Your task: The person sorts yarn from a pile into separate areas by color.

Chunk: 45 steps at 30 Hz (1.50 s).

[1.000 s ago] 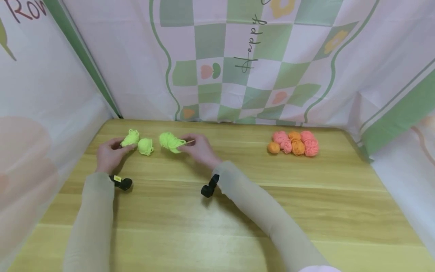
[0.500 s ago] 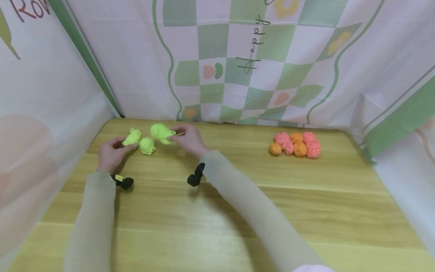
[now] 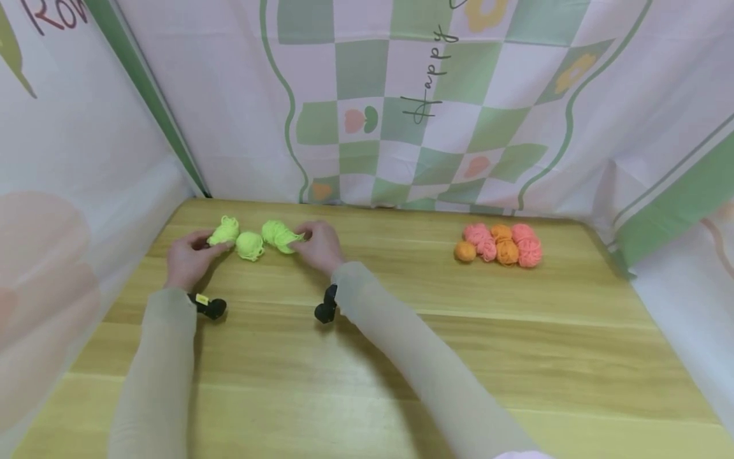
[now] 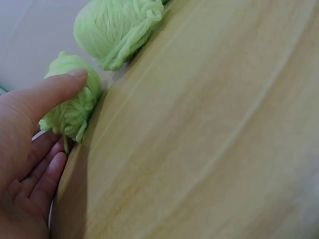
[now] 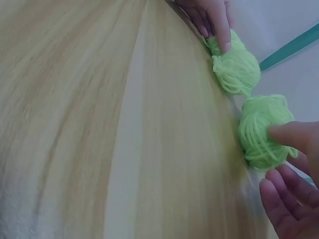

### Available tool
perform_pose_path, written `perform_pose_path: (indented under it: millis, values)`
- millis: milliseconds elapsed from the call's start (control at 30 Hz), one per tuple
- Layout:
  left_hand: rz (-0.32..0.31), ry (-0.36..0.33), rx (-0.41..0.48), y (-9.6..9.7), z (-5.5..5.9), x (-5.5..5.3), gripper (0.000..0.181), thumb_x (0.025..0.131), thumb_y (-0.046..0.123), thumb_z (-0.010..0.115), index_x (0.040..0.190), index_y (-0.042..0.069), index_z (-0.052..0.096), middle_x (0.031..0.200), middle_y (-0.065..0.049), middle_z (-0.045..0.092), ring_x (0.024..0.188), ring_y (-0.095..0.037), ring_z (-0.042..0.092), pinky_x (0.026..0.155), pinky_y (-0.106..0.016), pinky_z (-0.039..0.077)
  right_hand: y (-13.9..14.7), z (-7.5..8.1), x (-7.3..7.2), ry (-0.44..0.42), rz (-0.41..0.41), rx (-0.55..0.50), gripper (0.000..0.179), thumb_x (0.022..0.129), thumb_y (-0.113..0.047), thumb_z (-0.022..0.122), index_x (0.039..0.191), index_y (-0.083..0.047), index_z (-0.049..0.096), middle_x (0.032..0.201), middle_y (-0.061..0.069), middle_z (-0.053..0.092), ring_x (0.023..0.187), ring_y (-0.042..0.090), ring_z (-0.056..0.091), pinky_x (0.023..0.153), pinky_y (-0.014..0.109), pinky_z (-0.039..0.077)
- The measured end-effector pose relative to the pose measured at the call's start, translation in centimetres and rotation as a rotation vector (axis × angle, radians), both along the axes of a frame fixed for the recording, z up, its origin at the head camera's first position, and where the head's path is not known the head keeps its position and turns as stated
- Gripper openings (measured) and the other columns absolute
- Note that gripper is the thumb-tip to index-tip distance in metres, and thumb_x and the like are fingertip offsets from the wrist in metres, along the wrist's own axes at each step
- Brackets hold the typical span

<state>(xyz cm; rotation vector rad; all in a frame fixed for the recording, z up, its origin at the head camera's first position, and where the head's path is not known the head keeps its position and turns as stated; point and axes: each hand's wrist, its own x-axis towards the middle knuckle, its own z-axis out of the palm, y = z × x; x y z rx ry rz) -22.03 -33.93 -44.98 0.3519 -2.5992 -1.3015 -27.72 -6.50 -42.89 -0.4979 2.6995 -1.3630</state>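
Three neon yellow-green yarn balls sit in a row at the table's back left. My left hand (image 3: 190, 258) holds the leftmost yarn ball (image 3: 227, 231), thumb across its near side and fingers behind it. Beside that lies the middle yarn ball (image 3: 250, 245), which neither hand grips. The right hand (image 3: 322, 247) pinches the third yarn ball (image 3: 278, 235) at its right end, close to the middle one. In the right wrist view, the thumb presses on the wound strands of this yarn ball (image 5: 261, 132), and the other fingers curl beneath its end.
At the back right of the wooden table (image 3: 401, 357) stands a tight group: a small orange ball (image 3: 465, 251), a pink yarn ball (image 3: 479, 241), an orange yarn ball (image 3: 504, 245) and another pink one (image 3: 526, 245). A printed cloth (image 3: 367, 76) hangs along the back edge.
My right hand has carried its yarn ball leftward, first raised and now lower, in beside the middle ball. The left hand has kept its hold on the leftmost ball.
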Motion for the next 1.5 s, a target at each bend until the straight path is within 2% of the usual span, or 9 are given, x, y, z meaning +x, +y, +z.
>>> perform_pose_path:
  millis: [167, 267, 433, 667, 833, 1000, 1067, 1267, 1500]
  values:
    - [-0.007, -0.002, 0.005, -0.1, -0.1, -0.2, 0.064, 0.089, 0.043, 0.080, 0.135, 0.002, 0.063, 0.131, -0.020, 0.064, 0.113, -0.028, 0.057, 0.095, -0.036, 0.046, -0.2, 0.0, 0.0, -0.010, 0.012, -0.001, 0.029, 0.093, -0.017, 0.078, 0.120, -0.007, 0.072, 0.097, 0.002, 0.071, 0.090, 0.015, 0.063, 0.080, 0.025, 0.051]
    - [-0.011, -0.003, 0.004, -0.2, -0.2, -0.3, 0.065, 0.089, 0.044, 0.080, 0.136, 0.002, 0.063, 0.131, -0.020, 0.063, 0.113, -0.028, 0.057, 0.095, -0.035, 0.046, -0.4, 0.3, 0.3, -0.029, 0.041, -0.034, 0.030, 0.095, -0.014, 0.074, 0.124, -0.005, 0.070, 0.106, 0.006, 0.073, 0.097, 0.017, 0.067, 0.084, 0.025, 0.052]
    - [-0.015, -0.002, 0.013, -0.2, -0.2, -0.2, 0.065, 0.089, 0.043, 0.080, 0.136, 0.003, 0.063, 0.132, -0.019, 0.063, 0.114, -0.027, 0.056, 0.094, -0.033, 0.047, -0.9, 1.1, 0.9, -0.083, 0.145, -0.068, 0.037, 0.097, -0.010, 0.070, 0.133, -0.002, 0.063, 0.128, 0.013, 0.068, 0.113, 0.023, 0.065, 0.094, 0.027, 0.052]
    - [-0.027, 0.010, 0.011, 0.1, 0.0, -0.1, 0.063, 0.089, 0.041, 0.080, 0.135, 0.002, 0.064, 0.130, -0.020, 0.064, 0.113, -0.028, 0.058, 0.091, -0.028, 0.045, -1.4, 1.1, 1.5, -0.131, 0.228, -0.071, 0.043, 0.097, -0.009, 0.070, 0.139, -0.003, 0.059, 0.137, 0.012, 0.062, 0.112, 0.023, 0.065, 0.091, 0.023, 0.052]
    - [-0.030, 0.006, 0.016, 0.0, -0.1, -0.1, 0.064, 0.089, 0.042, 0.080, 0.137, 0.003, 0.063, 0.131, -0.020, 0.064, 0.112, -0.027, 0.057, 0.091, -0.027, 0.045, -1.1, 1.2, 1.7, -0.134, 0.208, -0.095, 0.043, 0.096, -0.013, 0.072, 0.138, -0.005, 0.061, 0.135, 0.011, 0.063, 0.108, 0.021, 0.066, 0.081, 0.023, 0.055]
    - [-0.028, -0.017, 0.035, -0.1, 0.0, 0.0, 0.067, 0.089, 0.044, 0.080, 0.139, 0.003, 0.061, 0.135, -0.019, 0.061, 0.116, -0.028, 0.056, 0.098, -0.037, 0.046, -0.6, 1.8, 1.5, -0.087, 0.178, -0.130, 0.043, 0.095, -0.017, 0.073, 0.135, -0.005, 0.063, 0.133, 0.011, 0.065, 0.105, 0.020, 0.067, 0.080, 0.024, 0.056]
    - [-0.027, -0.022, 0.040, -0.1, 0.1, 0.1, 0.068, 0.089, 0.044, 0.079, 0.140, 0.003, 0.060, 0.135, -0.020, 0.061, 0.116, -0.029, 0.055, 0.098, -0.038, 0.046, -0.3, 2.1, 1.4, -0.068, 0.174, -0.138, 0.043, 0.095, -0.018, 0.074, 0.134, -0.005, 0.063, 0.132, 0.011, 0.065, 0.104, 0.020, 0.067, 0.080, 0.024, 0.055]
    - [-0.020, -0.032, 0.045, -0.1, 0.0, 0.1, 0.071, 0.089, 0.047, 0.079, 0.141, 0.003, 0.059, 0.134, -0.019, 0.061, 0.115, -0.027, 0.054, 0.095, -0.033, 0.046, 1.1, 3.2, 1.3, -0.044, 0.166, -0.159, 0.042, 0.094, -0.020, 0.075, 0.133, -0.006, 0.065, 0.131, 0.008, 0.066, 0.104, 0.017, 0.067, 0.081, 0.023, 0.055]
    - [-0.028, -0.024, 0.052, -0.1, 0.0, 0.0, 0.074, 0.088, 0.049, 0.078, 0.144, 0.005, 0.056, 0.139, -0.019, 0.059, 0.121, -0.031, 0.055, 0.102, -0.041, 0.046, 3.7, 3.4, 1.1, -0.032, 0.145, -0.161, 0.047, 0.095, -0.026, 0.075, 0.136, -0.008, 0.063, 0.134, 0.004, 0.064, 0.109, 0.017, 0.065, 0.089, 0.025, 0.054]
